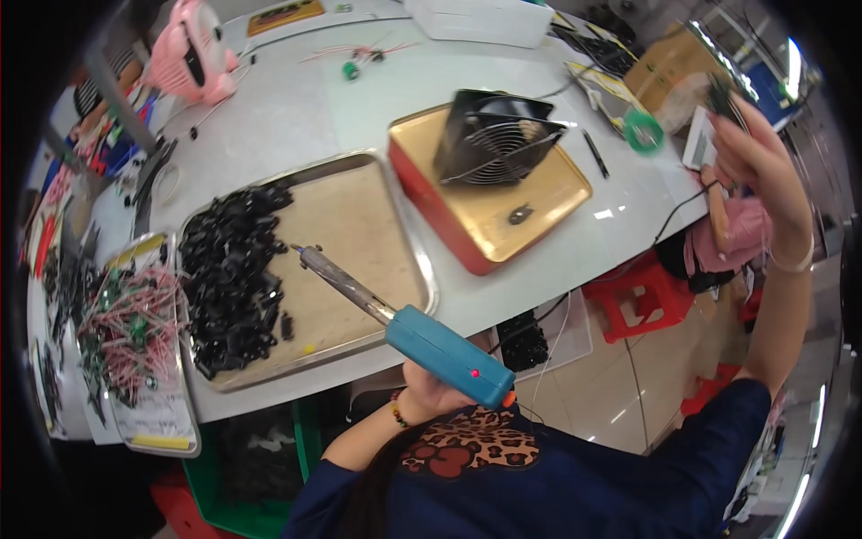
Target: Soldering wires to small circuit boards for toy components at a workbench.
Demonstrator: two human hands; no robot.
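Observation:
My left hand is wrapped round the teal handle of a soldering gun. A small red light glows on its side, and its thin metal tip points up and left over a metal tray. Small black plastic parts fill the tray's left half. Raised at the far right, my right hand is closed on a small dark bundle whose kind I cannot make out. A black fan with a wire guard stands on a red and gold tin box, beside a small dark piece.
Left of the tray, a smaller tray holds red, white and green wires. A pink fan stands farther back. At the right are a green solder spool, a person in pink and a red stool. A green bin sits below.

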